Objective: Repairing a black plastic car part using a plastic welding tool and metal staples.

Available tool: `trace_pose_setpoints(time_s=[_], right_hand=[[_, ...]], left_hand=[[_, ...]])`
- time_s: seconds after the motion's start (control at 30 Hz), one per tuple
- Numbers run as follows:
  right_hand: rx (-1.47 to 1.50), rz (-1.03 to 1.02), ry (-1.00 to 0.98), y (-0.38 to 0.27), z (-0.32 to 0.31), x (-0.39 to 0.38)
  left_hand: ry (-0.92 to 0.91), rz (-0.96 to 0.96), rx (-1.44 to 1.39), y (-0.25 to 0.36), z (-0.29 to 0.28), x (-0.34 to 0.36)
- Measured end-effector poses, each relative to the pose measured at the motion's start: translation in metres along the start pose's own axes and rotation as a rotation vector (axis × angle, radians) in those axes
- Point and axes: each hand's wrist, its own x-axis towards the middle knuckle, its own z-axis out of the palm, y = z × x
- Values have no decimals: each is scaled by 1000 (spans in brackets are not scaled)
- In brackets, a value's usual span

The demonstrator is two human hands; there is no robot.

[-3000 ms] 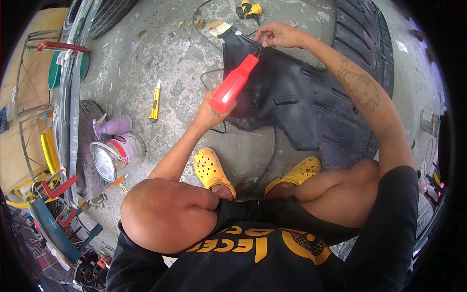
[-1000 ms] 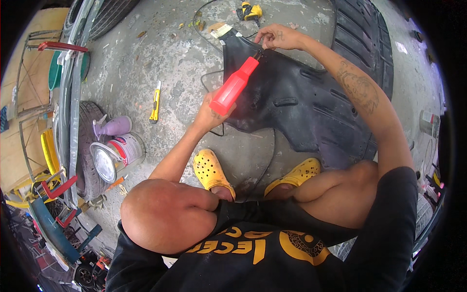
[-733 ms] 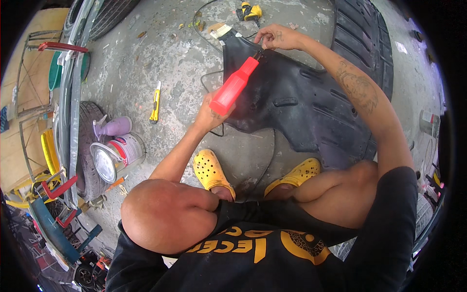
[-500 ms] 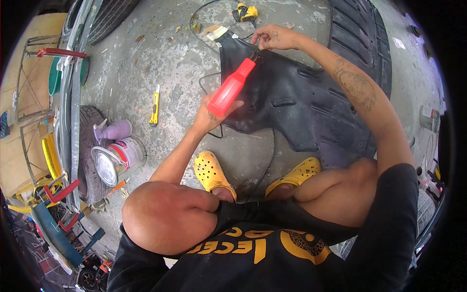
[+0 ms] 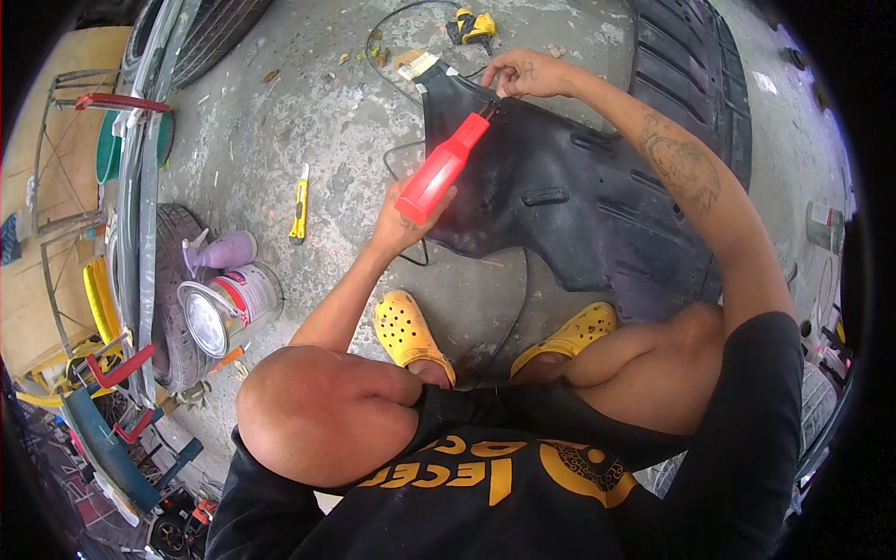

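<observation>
My left hand (image 5: 399,220) is wrapped round a red hot stapler (image 5: 437,177), a long plastic-bodied tool with two thin dark prongs. Its tip points away from me and meets the far edge of a black moulded plastic panel (image 5: 560,219) lying on the floor. Just beyond the tip, my right hand (image 5: 525,73) is closed in a pinch at that same edge. Whatever sits between those fingertips is too small to make out. Pale tape or card (image 5: 417,65) sticks to the panel's far left corner.
Left of the panel lie a yellow utility knife (image 5: 300,205), a clear paint can (image 5: 233,303) and a purple spray bottle (image 5: 227,250). A yellow-black power tool (image 5: 471,28) rests at the far side, its cord curving across the concrete. Another ribbed black panel (image 5: 686,84) lies behind.
My left thumb has drawn in closer against the stapler's body. The tool tip and my right hand stay at about the same spot on the panel's edge.
</observation>
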Motion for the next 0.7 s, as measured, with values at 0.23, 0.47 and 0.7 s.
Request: trace_pose_setpoints(time_s=[0.23,0.47,0.7], right_hand=[[37,21,1,12,1,-6],[20,-13,-8,0,0,1],[15,0,8,5,1,-2]], left_hand=[[3,13,-88,5,6,3],[9,16,-27,0,-2,0],[5,14,-41,2,1,2]])
